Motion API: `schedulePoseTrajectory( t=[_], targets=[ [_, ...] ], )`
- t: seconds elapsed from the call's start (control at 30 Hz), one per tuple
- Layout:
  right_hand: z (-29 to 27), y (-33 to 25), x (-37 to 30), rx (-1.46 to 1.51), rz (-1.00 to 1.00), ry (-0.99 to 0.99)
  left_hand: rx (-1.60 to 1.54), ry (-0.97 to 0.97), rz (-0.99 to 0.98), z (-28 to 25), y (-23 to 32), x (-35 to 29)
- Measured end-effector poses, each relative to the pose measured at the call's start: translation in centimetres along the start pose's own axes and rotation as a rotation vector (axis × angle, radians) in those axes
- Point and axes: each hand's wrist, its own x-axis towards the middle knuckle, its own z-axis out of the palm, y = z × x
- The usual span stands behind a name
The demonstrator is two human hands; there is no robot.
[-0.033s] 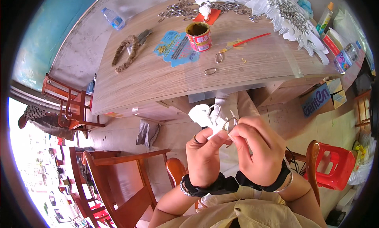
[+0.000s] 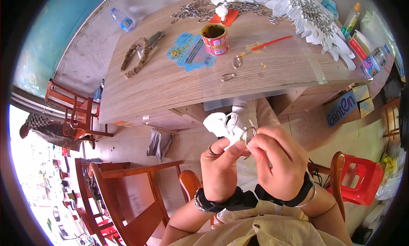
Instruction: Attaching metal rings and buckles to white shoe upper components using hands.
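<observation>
Your wooden table (image 2: 179, 86) fills the tiled room, wooden chairs (image 2: 128, 190) to your left, a red stool (image 2: 362, 180) right | a red tin (image 2: 216, 39) stands among loose metal rings (image 2: 200, 9) | below the table edge, your left hand (image 2: 220, 169) and right hand (image 2: 279, 165) meet — both pinched on a white tag (image 2: 219, 124) and its metal ring (image 2: 248, 135).

The wooden table (image 2: 170, 82) is carrying a red tin can (image 2: 215, 39), a blue printed card (image 2: 189, 51), a coiled rope (image 2: 135, 57), a red-handled brush (image 2: 263, 46) and two loose metal rings (image 2: 232, 69) (one just beside the brush tip). A heap of rings (image 2: 200, 9) and white cut-outs (image 2: 298, 11) are lying along the far edge.
</observation>
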Motion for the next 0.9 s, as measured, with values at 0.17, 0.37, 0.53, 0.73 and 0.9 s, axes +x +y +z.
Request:
schedulePoseTrajectory(
  t=[0.17, 0.37, 0.53, 0.73, 0.9],
  targets=[
    [-0.1, 0.3, 0.2, -0.003, -0.061, -0.035, -0.086, 0.023, -0.015, 0.4, 0.3, 0.0],
    [-0.3, 0.4, 0.6, 0.175, 0.050, -0.031, -0.114, -0.065, 0.099, -0.5, -0.8, 0.5],
    [0.4, 0.8, 0.9, 0.153, 0.078, 0.026, -0.131, -0.050, 0.153, -0.1, -1.2, 0.1],
    [0.9, 0.6, 0.9, 0.049, 0.097, 0.155, -0.056, 0.000, 0.238, -0.2, -1.3, 0.0],
    [1.2, 0.5, 0.6, 0.026, 0.047, 0.204, -0.033, 0.015, 0.283, -0.3, -1.6, 0.1]
  ],
)
